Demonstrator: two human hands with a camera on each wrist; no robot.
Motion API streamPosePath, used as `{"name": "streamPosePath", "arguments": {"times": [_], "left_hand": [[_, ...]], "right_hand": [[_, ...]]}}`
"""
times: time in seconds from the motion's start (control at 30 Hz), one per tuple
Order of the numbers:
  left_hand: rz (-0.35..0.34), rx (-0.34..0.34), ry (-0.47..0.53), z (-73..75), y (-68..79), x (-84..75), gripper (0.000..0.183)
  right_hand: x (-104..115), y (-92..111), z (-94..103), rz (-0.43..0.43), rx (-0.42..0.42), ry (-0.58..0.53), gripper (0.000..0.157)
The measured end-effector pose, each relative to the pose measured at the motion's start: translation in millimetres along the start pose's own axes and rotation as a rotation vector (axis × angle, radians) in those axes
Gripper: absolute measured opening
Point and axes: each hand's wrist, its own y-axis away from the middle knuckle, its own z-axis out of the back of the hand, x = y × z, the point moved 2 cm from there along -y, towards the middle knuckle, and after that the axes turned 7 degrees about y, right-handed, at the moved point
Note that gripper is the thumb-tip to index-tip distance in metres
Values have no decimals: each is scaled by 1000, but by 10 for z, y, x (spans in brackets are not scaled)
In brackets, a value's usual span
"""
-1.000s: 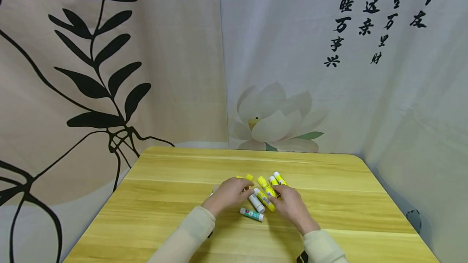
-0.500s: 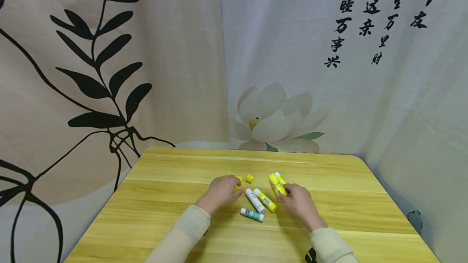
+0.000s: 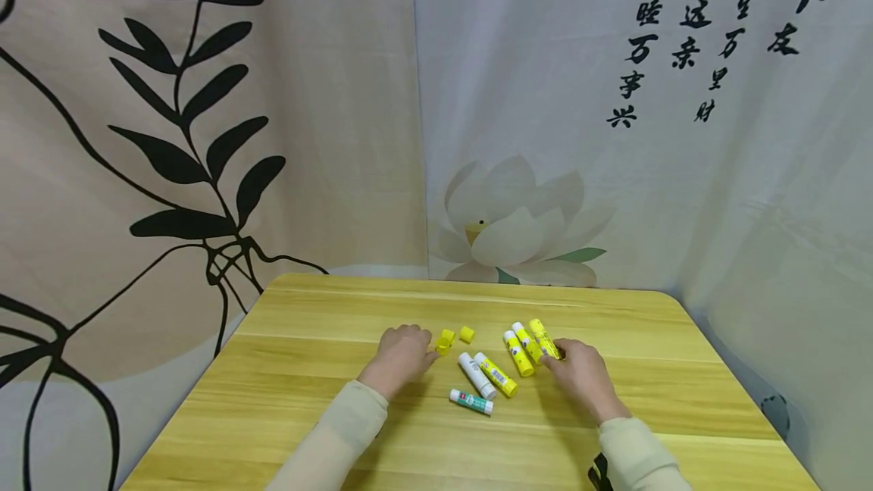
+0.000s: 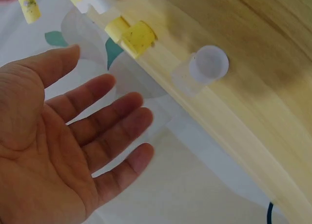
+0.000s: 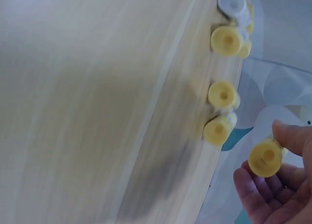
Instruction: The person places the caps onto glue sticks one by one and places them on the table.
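My right hand (image 3: 585,376) pinches a yellow glue stick (image 3: 543,338) between thumb and fingers. In the right wrist view, the round base of this held glue stick (image 5: 265,158) faces the camera. Two yellow glue sticks with white tops (image 3: 518,353) lie side by side just left of it. My left hand (image 3: 401,361) is beside several small yellow pieces (image 3: 445,339) that look like caps. In the left wrist view, its fingers spread loosely, palm showing, with nothing in them. Near them is a whitish cylinder (image 4: 209,64), which the left hand hides in the head view.
Mid-table lie a white tube (image 3: 476,375), another yellow glue stick (image 3: 495,374) and a small green tube (image 3: 470,401). One yellow piece (image 3: 467,334) sits a little apart. The wooden table (image 3: 327,309) ends at a printed curtain (image 3: 355,135) behind.
My right hand has moved right, placing one yellow glue stick beside another and taking hold of the rightmost. My left hand has drawn back left, uncovering the white tube and yellow pieces.
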Motion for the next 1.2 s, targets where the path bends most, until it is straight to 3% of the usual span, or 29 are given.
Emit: {"name": "streamPosePath", "arguments": {"times": [0.57,0.7,1.2], "left_hand": [[80,69,-18,40,43,29,34],[86,74,-15,35,62,53,34],[85,85,-12,35,61,38,33]], "right_hand": [[-603,-162,70,-124,-28,94,29],[-693,-207,64,-146,-8,121,21],[-866,-403,45,-189,-17,172,27]]}}
